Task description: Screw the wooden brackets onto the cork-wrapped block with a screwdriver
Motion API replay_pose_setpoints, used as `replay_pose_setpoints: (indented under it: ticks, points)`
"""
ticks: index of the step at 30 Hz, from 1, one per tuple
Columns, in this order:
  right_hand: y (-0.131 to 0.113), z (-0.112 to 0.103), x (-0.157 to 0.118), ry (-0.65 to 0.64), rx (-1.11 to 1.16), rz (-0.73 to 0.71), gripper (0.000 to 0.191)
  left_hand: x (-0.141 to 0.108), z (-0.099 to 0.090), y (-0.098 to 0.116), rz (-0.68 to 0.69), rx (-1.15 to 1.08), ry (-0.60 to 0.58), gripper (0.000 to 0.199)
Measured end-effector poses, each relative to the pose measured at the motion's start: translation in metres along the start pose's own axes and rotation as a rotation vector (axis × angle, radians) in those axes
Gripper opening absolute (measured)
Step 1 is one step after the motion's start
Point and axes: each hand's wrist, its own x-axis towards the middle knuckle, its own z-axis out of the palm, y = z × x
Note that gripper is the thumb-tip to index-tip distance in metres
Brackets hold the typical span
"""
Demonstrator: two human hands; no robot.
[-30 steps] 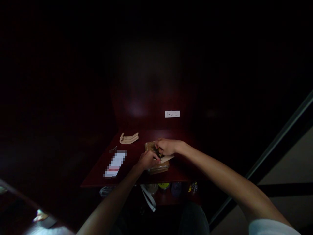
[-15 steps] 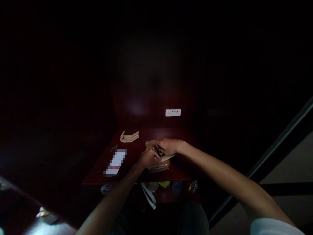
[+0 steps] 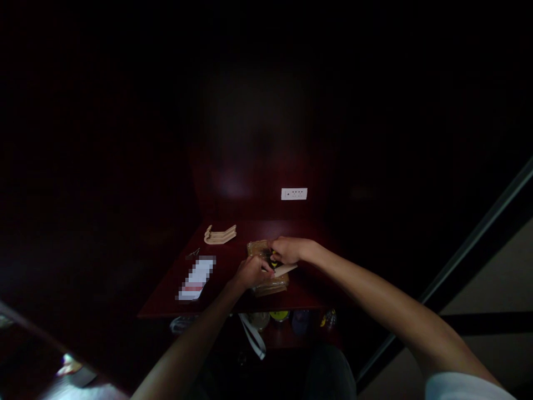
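Observation:
On the dark red desk, a brown package (image 3: 270, 287) with a shiny, tape-like surface lies under both hands. My left hand (image 3: 253, 271) pinches a flat, pale wooden piece (image 3: 286, 269) that rests across the package, its free end pointing right. My right hand (image 3: 287, 250) is closed just above the piece, around a small black and yellow tool (image 3: 274, 259); most of the tool is hidden by the fingers, and its tip is too small to make out.
Pale curved pieces (image 3: 220, 235) lie at the desk's back left. Nearer are small metal items (image 3: 194, 253) and a blurred white, phone-like object (image 3: 197, 279). A socket (image 3: 293, 194) is on the back wall. A shelf below holds jars (image 3: 280, 315) and a hanging white strap (image 3: 253, 336).
My right hand has shifted very slightly, and more of the yellow on the tool shows. The left hand keeps its hold on the wooden piece.

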Motion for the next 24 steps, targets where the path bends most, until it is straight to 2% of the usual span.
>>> replay_pose_setpoints:
  ticks: [7, 13, 24]
  points:
    - [-0.004, 0.001, 0.0013, 0.045, 0.037, -0.018, 0.039, -0.0014, -0.0022, 0.0036, 0.001, 0.015, -0.001, 0.022]
    - [-0.0024, 0.0006, 0.0037, 0.029, 0.002, -0.045, 0.03, -0.0018, -0.0022, 0.0032, 0.004, 0.014, 0.007, 0.022]
    - [-0.0093, 0.0009, 0.0034, 0.039, 0.054, -0.001, 0.038, -0.0039, -0.0076, 0.0095, -0.001, 0.006, -0.008, 0.023]
